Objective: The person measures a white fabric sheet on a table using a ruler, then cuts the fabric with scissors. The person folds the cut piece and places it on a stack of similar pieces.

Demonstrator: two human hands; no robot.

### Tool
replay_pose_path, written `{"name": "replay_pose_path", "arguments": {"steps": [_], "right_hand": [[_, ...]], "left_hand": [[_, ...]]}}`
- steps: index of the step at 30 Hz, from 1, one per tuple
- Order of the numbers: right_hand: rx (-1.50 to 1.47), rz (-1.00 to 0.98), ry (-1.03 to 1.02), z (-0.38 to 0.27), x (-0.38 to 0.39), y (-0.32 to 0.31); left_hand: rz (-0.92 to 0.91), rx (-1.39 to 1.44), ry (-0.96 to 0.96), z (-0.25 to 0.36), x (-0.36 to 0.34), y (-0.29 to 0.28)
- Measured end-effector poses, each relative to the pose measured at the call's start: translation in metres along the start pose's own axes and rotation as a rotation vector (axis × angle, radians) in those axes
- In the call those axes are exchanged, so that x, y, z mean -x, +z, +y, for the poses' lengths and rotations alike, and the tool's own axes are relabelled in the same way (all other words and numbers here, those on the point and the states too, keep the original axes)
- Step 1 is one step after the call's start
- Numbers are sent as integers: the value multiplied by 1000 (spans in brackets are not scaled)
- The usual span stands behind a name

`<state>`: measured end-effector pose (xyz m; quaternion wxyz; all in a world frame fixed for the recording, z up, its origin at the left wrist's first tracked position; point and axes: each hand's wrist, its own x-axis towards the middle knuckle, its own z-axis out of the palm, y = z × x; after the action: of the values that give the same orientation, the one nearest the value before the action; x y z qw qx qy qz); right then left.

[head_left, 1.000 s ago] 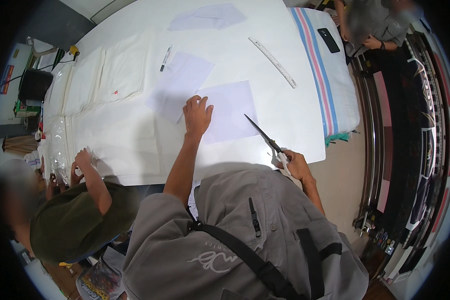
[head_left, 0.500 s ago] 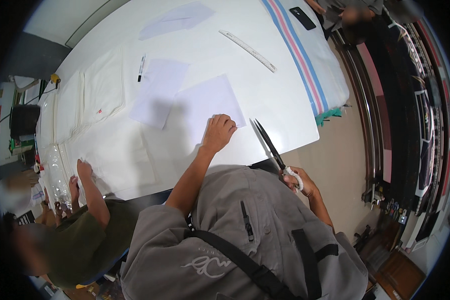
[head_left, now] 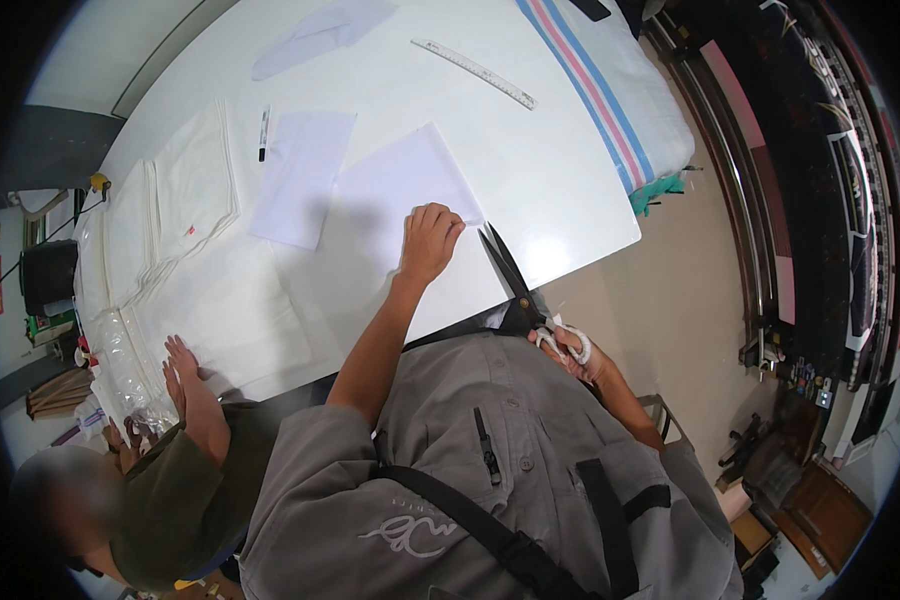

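My left hand (head_left: 430, 243) is closed on the near right corner of a thin, pale lilac sheet (head_left: 400, 178) lying on the white table. I cannot tell whether that sheet is cloth or paper. In my right hand (head_left: 582, 358) is a pair of black-bladed scissors (head_left: 521, 298), its handle loops wrapped in white. The blades are slightly parted, with their tips close beside the held corner. A second pale lilac sheet (head_left: 303, 172) lies left of the first, and a marker pen (head_left: 264, 135) lies at its left edge.
The white table (head_left: 560, 215) bears a ruler (head_left: 475, 73), another pale sheet (head_left: 320, 38) and folded white cloths (head_left: 192, 170). A striped cloth bundle (head_left: 625, 95) and a black phone (head_left: 590, 8) are at the far right. At left, another person's hands (head_left: 190, 385) touch white cloth.
My right hand has brought the scissors left, up to the sheet's corner, and the blades have parted. My left hand still grips the corner. The person at left has spread their hands.
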<state>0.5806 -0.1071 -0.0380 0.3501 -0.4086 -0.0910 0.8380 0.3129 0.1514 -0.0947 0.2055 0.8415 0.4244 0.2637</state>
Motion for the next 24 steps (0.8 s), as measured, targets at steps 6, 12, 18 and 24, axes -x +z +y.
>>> {"name": "replay_pose_path", "arguments": {"steps": [6, 12, 18, 24], "right_hand": [[-112, -10, -57, 19, -14, 7], [-96, -40, -53, 15, -15, 10], [-97, -37, -91, 16, -8, 14], [-122, -62, -123, 21, -23, 10]], "left_hand": [[4, 8, 11, 0, 2, -1], [13, 3, 35, -2, 3, -2], [11, -11, 24, -3, 4, 0], [-15, -10, 9, -4, 5, 0]]}}
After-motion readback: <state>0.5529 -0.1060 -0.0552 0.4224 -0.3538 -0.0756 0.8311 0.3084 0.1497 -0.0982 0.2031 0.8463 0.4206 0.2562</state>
